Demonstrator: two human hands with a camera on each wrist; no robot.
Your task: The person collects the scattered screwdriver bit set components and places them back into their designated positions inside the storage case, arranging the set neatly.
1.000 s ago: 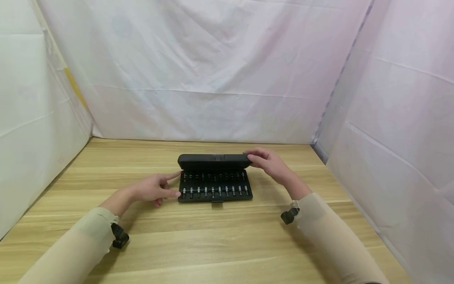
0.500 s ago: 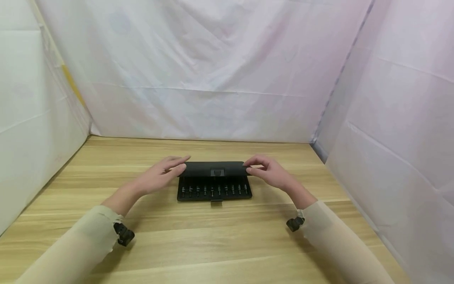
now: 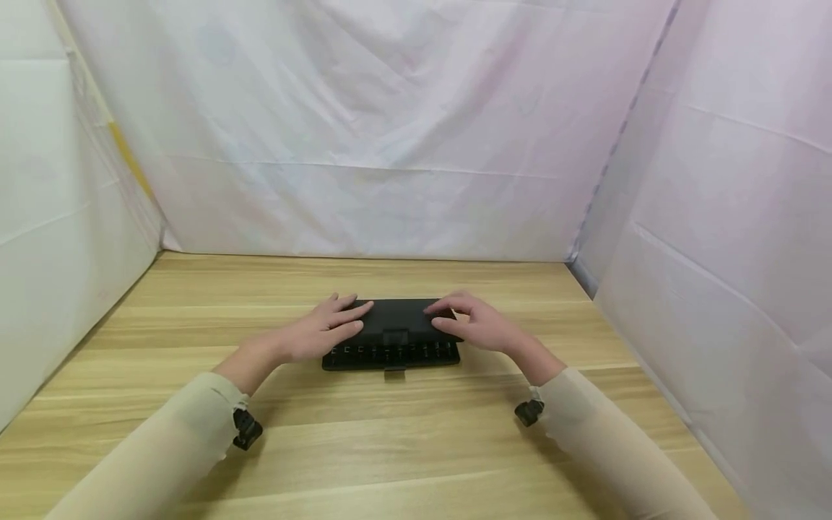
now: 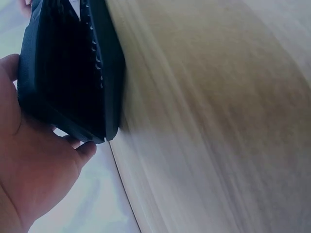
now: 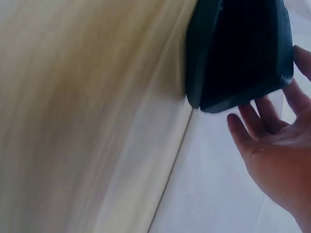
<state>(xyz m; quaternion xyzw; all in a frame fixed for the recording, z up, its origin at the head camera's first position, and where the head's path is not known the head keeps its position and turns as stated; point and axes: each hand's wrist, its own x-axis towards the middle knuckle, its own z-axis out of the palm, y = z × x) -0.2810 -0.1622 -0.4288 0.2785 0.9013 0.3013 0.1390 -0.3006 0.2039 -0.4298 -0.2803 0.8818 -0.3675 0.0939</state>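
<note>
A black hinged case of bit sockets lies on the table, its lid (image 3: 398, 318) tilted down over the base with a gap along the front. Through that gap the front row of small metal bit sockets (image 3: 425, 352) shows in the base (image 3: 357, 366); the back row is hidden. My left hand (image 3: 312, 336) lies over the lid's left end with fingers spread and straight. At the right end, my right hand (image 3: 484, 328) touches the lid with fingers lightly bent. In the right wrist view, several fingers (image 5: 265, 116) extend past the lid's end.
The wood-grain table (image 3: 390, 448) runs back to a white cloth (image 3: 364, 144). White sheets (image 3: 728, 238) stand at both sides. A latch tab (image 3: 394, 373) juts from the base's front. Each wrist wears a small black camera (image 3: 247, 430).
The lid has swung forward and down over the sockets. My left hand has moved from beside the base onto the lid, and my right hand has come down with the lid.
</note>
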